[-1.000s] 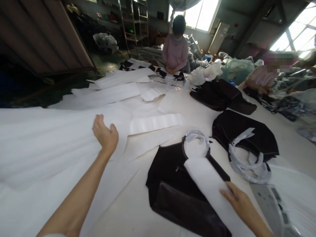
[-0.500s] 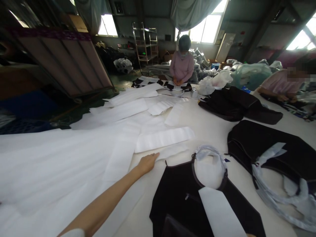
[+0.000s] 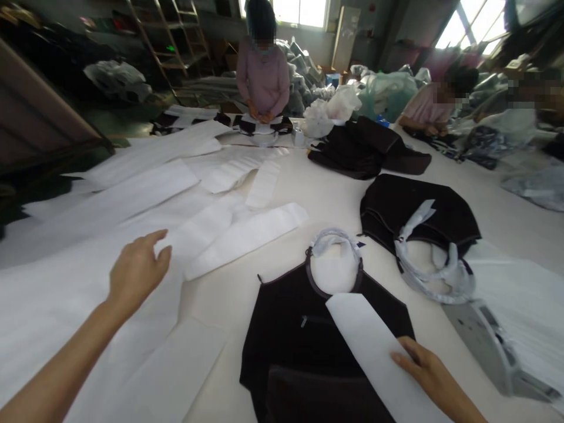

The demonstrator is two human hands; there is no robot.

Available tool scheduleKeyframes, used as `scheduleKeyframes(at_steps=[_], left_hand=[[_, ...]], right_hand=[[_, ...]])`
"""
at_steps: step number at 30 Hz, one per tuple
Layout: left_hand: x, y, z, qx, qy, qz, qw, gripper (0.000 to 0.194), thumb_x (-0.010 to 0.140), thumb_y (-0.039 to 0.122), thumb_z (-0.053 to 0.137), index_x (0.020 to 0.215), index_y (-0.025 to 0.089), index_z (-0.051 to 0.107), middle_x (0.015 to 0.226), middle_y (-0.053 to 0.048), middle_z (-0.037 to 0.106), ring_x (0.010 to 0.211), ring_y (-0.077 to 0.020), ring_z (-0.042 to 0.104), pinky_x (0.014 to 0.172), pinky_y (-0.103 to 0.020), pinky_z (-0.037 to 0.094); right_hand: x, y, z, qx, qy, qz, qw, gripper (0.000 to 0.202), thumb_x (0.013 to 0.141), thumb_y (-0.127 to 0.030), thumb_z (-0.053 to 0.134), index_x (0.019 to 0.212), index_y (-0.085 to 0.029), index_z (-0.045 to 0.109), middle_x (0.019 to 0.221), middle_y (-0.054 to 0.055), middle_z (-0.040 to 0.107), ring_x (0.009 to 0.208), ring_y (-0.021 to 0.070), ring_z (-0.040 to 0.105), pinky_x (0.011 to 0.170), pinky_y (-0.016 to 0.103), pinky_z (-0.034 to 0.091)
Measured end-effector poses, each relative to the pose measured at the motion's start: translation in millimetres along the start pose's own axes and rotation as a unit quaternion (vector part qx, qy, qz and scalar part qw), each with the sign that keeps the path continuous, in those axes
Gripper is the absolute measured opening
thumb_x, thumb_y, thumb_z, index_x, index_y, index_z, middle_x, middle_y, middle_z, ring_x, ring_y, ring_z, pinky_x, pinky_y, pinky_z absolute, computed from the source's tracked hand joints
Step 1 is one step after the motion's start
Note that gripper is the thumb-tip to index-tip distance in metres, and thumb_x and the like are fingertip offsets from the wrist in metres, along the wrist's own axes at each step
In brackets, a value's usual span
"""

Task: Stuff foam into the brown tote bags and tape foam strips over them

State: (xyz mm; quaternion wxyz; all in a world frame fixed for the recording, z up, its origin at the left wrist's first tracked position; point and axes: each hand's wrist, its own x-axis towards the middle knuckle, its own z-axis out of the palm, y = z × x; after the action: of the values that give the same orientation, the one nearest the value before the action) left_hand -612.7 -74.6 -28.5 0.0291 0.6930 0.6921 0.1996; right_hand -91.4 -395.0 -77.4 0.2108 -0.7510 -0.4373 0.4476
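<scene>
Head view: the right hand (image 3: 418, 361) grips a white strip (image 3: 365, 346) over a black handbag (image 3: 308, 346). The left hand (image 3: 137, 269), loosely spread and holding nothing, is over white sheets (image 3: 53, 299).

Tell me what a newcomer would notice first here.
Probably the nearest black bag, lying at bottom centre, its looped handle partly wrapped. The right hand holds a white strip over it. White sheets cover the left of the table, near the open left hand.

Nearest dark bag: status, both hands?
Right hand gripping white strip. Left hand open, over white sheets. Strip hides part of nearest dark bag.
</scene>
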Motion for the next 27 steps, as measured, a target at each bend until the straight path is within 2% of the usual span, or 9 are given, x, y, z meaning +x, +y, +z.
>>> scheduleKeyframes(at_steps=[2,4,7,10,12,16,20,22,27], left_hand=[[-28,43,31.9,-0.051,-0.087,0.031,0.994,0.044,0.082,0.044,0.044,0.116,0.022,0.062,0.119,-0.012,0.069,0.104,-0.0359,0.066,0.096,-0.057,0.052],[-57,95,69.6,-0.09,-0.197,0.074,0.973,0.039,0.084,0.041,0.046,0.113,0.022,0.065,0.12,-0.009,0.071,0.107,-0.0307,0.066,0.101,-0.048,0.051],[-81,171,122.8,-0.113,-0.271,0.102,0.951,0.035,0.089,0.033,0.049,0.118,0.021,0.065,0.126,-0.007,0.069,0.119,-0.0239,0.063,0.106,-0.036,0.047],[-76,228,160.8,-0.11,-0.281,0.082,0.95,0.04,0.093,0.033,0.049,0.129,0.016,0.057,0.129,-0.014,0.066,0.121,-0.0273,0.061,0.102,-0.039,0.048],[-66,252,176.6,-0.105,-0.272,0.061,0.955,0.041,0.093,0.034,0.051,0.129,0.014,0.056,0.126,-0.018,0.066,0.119,-0.031,0.061,0.097,-0.043,0.049],[-51,274,190.3,-0.108,-0.255,0.031,0.96,0.031,0.087,0.019,0.052,0.116,0.012,0.061,0.12,-0.021,0.066,0.117,-0.0347,0.06,0.094,-0.046,0.049],[-49,282,186.9,-0.151,-0.228,0.017,0.962,0.028,0.08,0.012,0.055,0.107,0.016,0.062,0.113,-0.015,0.068,0.111,-0.029,0.063,0.094,-0.039,0.049],[-50,284,179.6,-0.189,-0.22,0.01,0.957,0.031,0.078,0.012,0.055,0.108,0.016,0.06,0.107,-0.01,0.069,0.102,-0.0235,0.066,0.09,-0.034,0.051],[-72,272,140.9,-0.294,-0.21,0.03,0.932,0.022,0.08,0.019,0.056,0.101,0.019,0.055,0.095,-0.002,0.066,0.086,-0.0151,0.064,0.081,-0.026,0.052]], right_hand=[[-4,-4,-11,0.009,0.009,0.013,1.0,0.048,0.079,-0.07,0.055,0.084,-0.024,0.067,0.08,0.001,0.069,0.08,0.0245,0.065,0.07,0.031,0.055],[-9,-6,-20,0.022,0.025,0.023,0.999,0.048,0.079,-0.07,0.056,0.086,-0.023,0.067,0.08,0.001,0.068,0.079,0.0239,0.064,0.068,0.03,0.054],[-17,-3,-30,0.053,0.032,0.03,0.998,0.046,0.081,-0.067,0.057,0.088,-0.023,0.067,0.083,0.002,0.068,0.08,0.0229,0.064,0.069,0.03,0.053],[-27,6,-35,0.091,0.029,0.038,0.995,0.044,0.083,-0.064,0.059,0.093,-0.022,0.067,0.086,0.001,0.069,0.081,0.022,0.064,0.07,0.029,0.052],[-35,12,-38,0.105,0.024,0.048,0.993,0.045,0.083,-0.064,0.06,0.097,-0.022,0.067,0.086,0.001,0.07,0.08,0.0215,0.064,0.069,0.028,0.052],[-50,25,-40,0.125,0.052,0.07,0.988,0.048,0.081,-0.066,0.06,0.099,-0.022,0.068,0.082,0.001,0.07,0.074,0.0215,0.065,0.061,0.028,0.051],[-59,32,-44,0.18,0.067,0.083,0.978,0.049,0.075,-0.066,0.066,0.095,-0.022,0.07,0.082,0.003,0.071,0.076,0.0251,0.068,0.063,0.031,0.055],[-60,34,-49,0.227,0.098,0.088,0.965,0.045,0.074,-0.063,0.069,0.096,-0.024,0.071,0.085,0.003,0.073,0.077,0.0266,0.07,0.066,0.035,0.058],[-51,35,-80,0.265,0.26,0.042,0.927,0.04,0.073,-0.059,0.073,0.099,-0.027,0.072,0.086,0.005,0.074,0.085,0.0294,0.072,0.075,0.042,0.062]])
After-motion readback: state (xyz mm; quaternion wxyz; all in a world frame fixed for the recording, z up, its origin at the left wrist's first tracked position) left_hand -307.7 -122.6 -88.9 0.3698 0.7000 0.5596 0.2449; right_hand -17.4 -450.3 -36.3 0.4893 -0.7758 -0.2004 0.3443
